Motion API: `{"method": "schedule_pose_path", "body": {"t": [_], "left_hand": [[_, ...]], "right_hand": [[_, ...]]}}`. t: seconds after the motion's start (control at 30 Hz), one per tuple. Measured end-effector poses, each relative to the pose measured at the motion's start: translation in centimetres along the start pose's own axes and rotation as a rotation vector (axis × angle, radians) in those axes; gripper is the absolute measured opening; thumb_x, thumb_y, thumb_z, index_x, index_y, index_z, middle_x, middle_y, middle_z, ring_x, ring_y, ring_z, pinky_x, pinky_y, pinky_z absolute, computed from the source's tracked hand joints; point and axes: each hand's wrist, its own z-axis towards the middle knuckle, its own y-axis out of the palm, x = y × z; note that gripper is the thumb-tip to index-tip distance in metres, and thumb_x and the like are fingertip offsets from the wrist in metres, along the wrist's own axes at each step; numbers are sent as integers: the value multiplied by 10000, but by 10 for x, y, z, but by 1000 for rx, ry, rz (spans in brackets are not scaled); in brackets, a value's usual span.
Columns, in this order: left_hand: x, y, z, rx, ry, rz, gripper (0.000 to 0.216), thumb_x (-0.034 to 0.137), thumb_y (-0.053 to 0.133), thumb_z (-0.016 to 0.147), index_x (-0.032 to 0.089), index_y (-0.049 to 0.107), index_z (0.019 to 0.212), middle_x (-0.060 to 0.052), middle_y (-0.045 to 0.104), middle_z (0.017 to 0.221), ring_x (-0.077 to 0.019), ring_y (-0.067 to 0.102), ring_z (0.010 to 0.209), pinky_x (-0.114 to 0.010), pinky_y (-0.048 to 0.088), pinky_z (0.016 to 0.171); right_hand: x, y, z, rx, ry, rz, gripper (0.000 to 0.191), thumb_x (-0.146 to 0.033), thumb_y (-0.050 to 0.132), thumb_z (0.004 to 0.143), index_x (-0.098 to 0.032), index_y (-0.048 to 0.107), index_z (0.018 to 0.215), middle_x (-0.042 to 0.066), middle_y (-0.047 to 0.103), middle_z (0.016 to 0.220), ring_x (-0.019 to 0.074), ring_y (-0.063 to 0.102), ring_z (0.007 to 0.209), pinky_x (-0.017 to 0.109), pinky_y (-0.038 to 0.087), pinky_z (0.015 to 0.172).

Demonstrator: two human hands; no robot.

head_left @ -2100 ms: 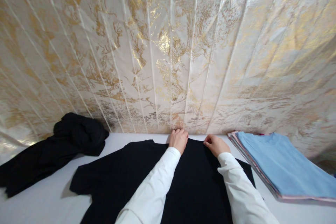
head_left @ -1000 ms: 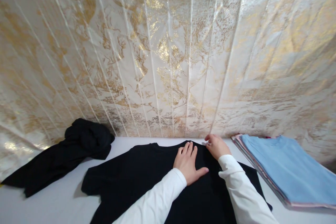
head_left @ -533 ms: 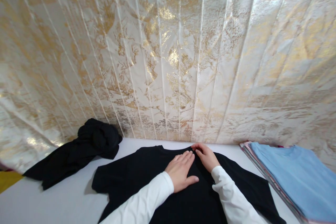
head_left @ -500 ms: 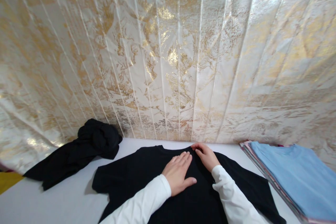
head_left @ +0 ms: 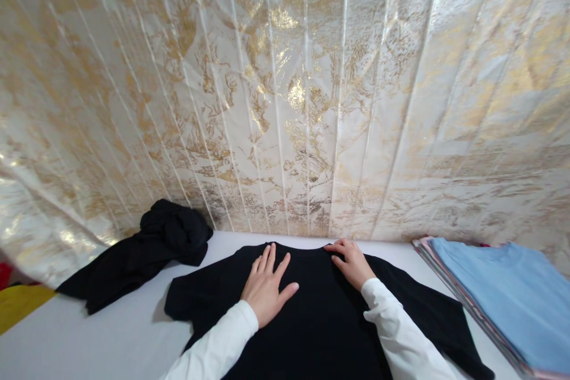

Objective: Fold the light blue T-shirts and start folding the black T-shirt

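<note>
A black T-shirt (head_left: pixel 307 314) lies spread on the white table, neckline away from me and short sleeves out to both sides. My left hand (head_left: pixel 267 291) rests flat on its left upper part, fingers spread and fingertips close to the left end of the neckline. At the right end of the neckline, my right hand (head_left: pixel 351 262) has its fingers bent, with thumb and forefinger close together on the shirt's edge. The lower part of the shirt runs out of view.
A crumpled black garment (head_left: pixel 151 249) lies at the back left. Yellow cloth (head_left: pixel 24 306) shows at the left edge. To the right stands a stack of folded clothes with a light blue T-shirt (head_left: pixel 507 297) on top. A shiny white-and-gold curtain (head_left: pixel 285 101) hangs behind the white table (head_left: pixel 111 344).
My left hand has slid left across the shirt, away from my right hand, and its fingers have spread. My right hand stays at the neckline. The view has shifted slightly.
</note>
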Motion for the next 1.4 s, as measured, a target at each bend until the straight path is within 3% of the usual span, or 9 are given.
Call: {"method": "schedule_pose_path", "body": {"t": [0.2, 0.37, 0.47, 0.63, 0.73, 0.87, 1.03, 1.27, 1.4], "left_hand": [[-1, -1, -1, 9, -12, -39, 663, 631, 403, 874, 292, 310, 1436, -144, 134, 1534, -374, 88, 1393, -562, 173, 1078], [-4, 0, 1, 58, -36, -179, 854, 596, 534, 795, 129, 254, 1454, -176, 198, 1512, -331, 121, 1402, -511, 160, 1107], [-6, 4, 3, 100, -72, -222, 1063, 542, 638, 709, 46, 82, 1467, -231, 240, 1485, -316, 203, 1388, -487, 200, 1101], [-12, 6, 5, 180, -80, -277, 1152, 362, 699, 644, 98, -67, 1462, -213, 361, 1437, -270, 375, 1316, -443, 297, 1064], [-23, 1, 7, 196, -98, -286, 1046, 288, 687, 647, 120, 54, 1462, -182, 411, 1411, -250, 434, 1273, -385, 357, 1033], [-52, -12, 11, 235, -204, -239, 569, 159, 543, 788, 201, 381, 1332, -78, 443, 1385, -186, 473, 1220, -309, 383, 1002], [-86, -26, 9, 224, -423, -112, 158, 201, 556, 857, 177, 592, 1010, -75, 595, 1089, -256, 514, 1091, -429, 395, 936], [-107, -31, 8, 121, -518, -51, 235, 335, 528, 930, 152, 574, 1071, -45, 613, 988, -175, 608, 858, -373, 497, 788], [-105, -29, 9, 97, -497, -22, 240, 337, 533, 930, 153, 578, 1076, -47, 618, 992, -173, 615, 853, -370, 511, 780]], "right_hand": [[-16, -12, -6, -48, -17, -151, 378, -140, 488, 796, -222, 649, 1127, 87, 589, 1064, 230, 527, 991, 358, 396, 910], [-60, -17, -9, -107, -58, -202, 408, -75, 482, 740, -149, 651, 1103, 179, 604, 1124, 328, 551, 1033, 470, 398, 882], [-98, -4, -4, -164, -202, -96, 491, -40, 404, 763, -184, 608, 1185, 114, 600, 1213, 240, 580, 1065, 347, 405, 931], [-136, 36, 11, -185, -272, 73, 622, -10, 387, 736, -187, 482, 1324, 59, 599, 1269, 159, 564, 1137, 256, 414, 949], [-136, 53, 13, -155, -258, 108, 595, -34, 372, 791, -202, 436, 1358, 56, 517, 1366, 165, 443, 1274, 318, 367, 1012], [-130, 62, 10, -182, -298, 95, 417, -224, 400, 903, -202, 500, 1307, 61, 446, 1424, 208, 304, 1362, 405, 329, 1031], [-131, 64, 7, -207, -346, 31, 446, -302, 473, 885, -199, 491, 1319, 78, 378, 1464, 223, 255, 1382, 426, 294, 1036], [-136, 65, 3, -202, -357, -56, 530, -426, 441, 905, -217, 403, 1391, 84, 279, 1505, 253, 205, 1397, 458, 272, 1040], [-139, 64, 1, -208, -339, -106, 569, -472, 422, 908, -189, 387, 1400, 97, 243, 1517, 251, 203, 1398, 448, 264, 1045]]}}
